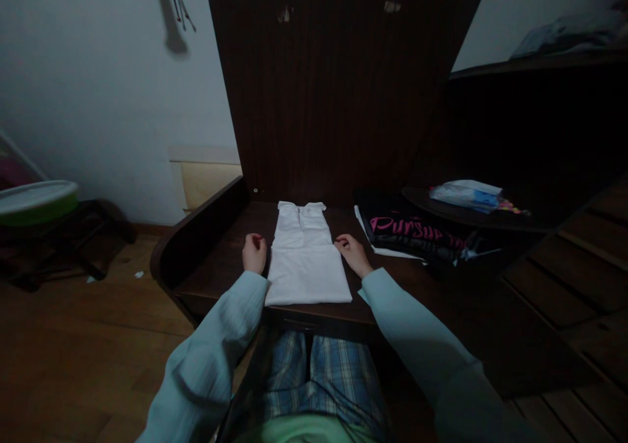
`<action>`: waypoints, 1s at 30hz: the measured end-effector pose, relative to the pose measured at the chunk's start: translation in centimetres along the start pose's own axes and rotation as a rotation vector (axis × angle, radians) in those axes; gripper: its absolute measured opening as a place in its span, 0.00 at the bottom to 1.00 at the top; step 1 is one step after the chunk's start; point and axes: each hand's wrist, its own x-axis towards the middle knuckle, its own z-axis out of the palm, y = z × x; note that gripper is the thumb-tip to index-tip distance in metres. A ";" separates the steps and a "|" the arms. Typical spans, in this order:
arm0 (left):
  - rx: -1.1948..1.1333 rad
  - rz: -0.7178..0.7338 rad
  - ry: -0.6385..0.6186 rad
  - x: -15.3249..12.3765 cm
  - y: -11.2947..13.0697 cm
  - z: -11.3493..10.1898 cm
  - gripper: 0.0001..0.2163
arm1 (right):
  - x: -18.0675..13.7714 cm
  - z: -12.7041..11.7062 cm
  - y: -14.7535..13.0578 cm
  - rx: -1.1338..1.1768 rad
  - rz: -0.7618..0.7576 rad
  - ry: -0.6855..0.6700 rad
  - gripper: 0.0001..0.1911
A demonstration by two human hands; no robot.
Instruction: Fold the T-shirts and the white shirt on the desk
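A folded white shirt lies flat on the dark wooden desk, its collar end away from me. A crease runs across its middle. Just left of the shirt is my left hand, fingers curled in and a small gap from the cloth; nothing shows in it. At the shirt's right edge, near the crease, my right hand has its thumb and fingertips pinched together at the cloth. Whether fabric is caught between those fingertips is hard to see in the dim light.
Folded black clothing with pink lettering lies on the desk to the right. Above it, a rounded shelf holds a blue-and-white plastic packet. A raised side panel bounds the desk's left. A green tub stands on a dark stand.
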 end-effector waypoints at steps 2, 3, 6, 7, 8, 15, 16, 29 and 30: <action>-0.026 -0.028 0.040 -0.5 -0.1 -1.5 0.05 | -0.6 -0.9 -0.3 -0.018 0.033 0.069 0.10; -0.031 -0.024 0.026 -0.9 -0.3 -2.4 0.04 | -1.2 -1.4 -0.5 -0.026 0.047 0.069 0.10; -0.036 0.020 0.011 -3.4 -0.9 -5.5 0.06 | -4.1 -3.3 -1.0 -0.045 0.075 -0.072 0.14; -0.039 0.038 -0.006 -4.5 -1.0 -6.5 0.07 | -5.4 -3.8 -1.2 -0.055 0.083 -0.142 0.16; -0.034 0.061 -0.049 -5.6 -1.1 -7.4 0.09 | -6.6 -4.2 -1.4 -0.065 0.091 -0.205 0.17; 0.125 0.176 -0.364 -10.6 0.0 -8.3 0.16 | -11.4 -3.7 -2.5 -0.083 0.047 -0.229 0.17; 0.135 0.173 -0.355 -10.8 0.1 -8.1 0.16 | -11.5 -3.5 -2.5 -0.078 0.033 -0.218 0.17; 0.244 0.254 -0.224 -11.6 -1.0 -7.3 0.16 | -11.9 -3.1 -1.8 -0.327 -0.132 -0.158 0.18; 0.263 0.265 -0.207 -11.7 -1.1 -7.3 0.16 | -11.9 -3.1 -1.7 -0.357 -0.150 -0.155 0.19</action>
